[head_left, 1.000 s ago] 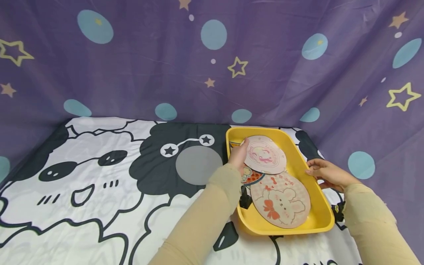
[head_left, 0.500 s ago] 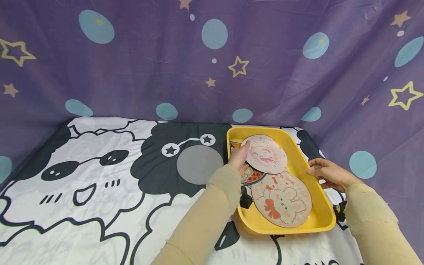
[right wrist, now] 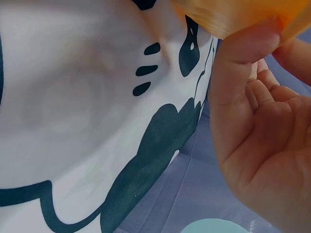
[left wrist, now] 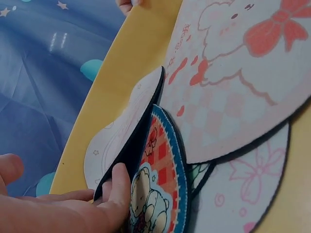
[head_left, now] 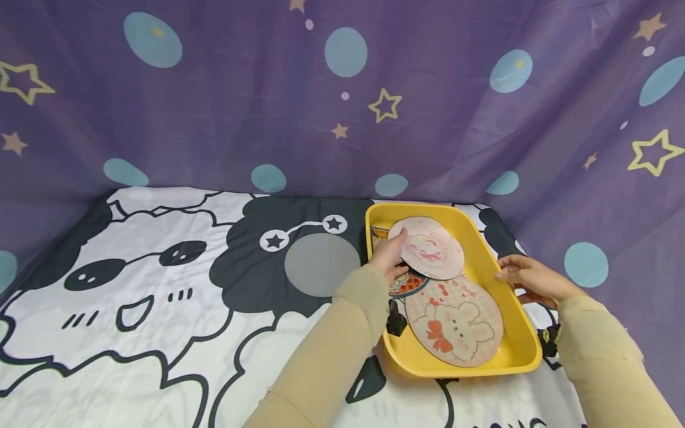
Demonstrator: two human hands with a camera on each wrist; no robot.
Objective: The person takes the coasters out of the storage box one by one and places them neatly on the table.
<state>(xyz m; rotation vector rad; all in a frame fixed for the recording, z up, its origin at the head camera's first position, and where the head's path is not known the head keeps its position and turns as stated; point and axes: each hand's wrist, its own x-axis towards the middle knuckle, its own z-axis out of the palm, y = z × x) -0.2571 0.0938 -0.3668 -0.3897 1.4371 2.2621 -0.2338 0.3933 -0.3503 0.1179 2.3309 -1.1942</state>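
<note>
A yellow tray (head_left: 471, 373) holds several thin coaster-like mats. My left hand (head_left: 386, 258) reaches over its left side and pinches the near-left edge of a pale pink round mat (head_left: 430, 249). In the left wrist view, fingers (left wrist: 120, 184) lie against that mat's dark underside, and the edge is raised. Just below the hand lies a red-checked mat with a blue border (left wrist: 181, 179). A large pink mat with a bunny and red bow (head_left: 465, 333) covers part of another pink-printed mat (left wrist: 243, 194). My right hand (head_left: 535, 282) grips the tray's right rim between thumb and fingers.
The tray rests on a black-and-white cartoon cloth (head_left: 176, 321), towards its right side. A purple curtain with stars and blue dots (head_left: 241, 101) hangs behind and to the right. A small black object (head_left: 396, 321) shows by the left wrist.
My left hand has shifted slightly right along the pale pink mat, and its lower fingers have spread a little. The right hand keeps its grip on the tray rim.
</note>
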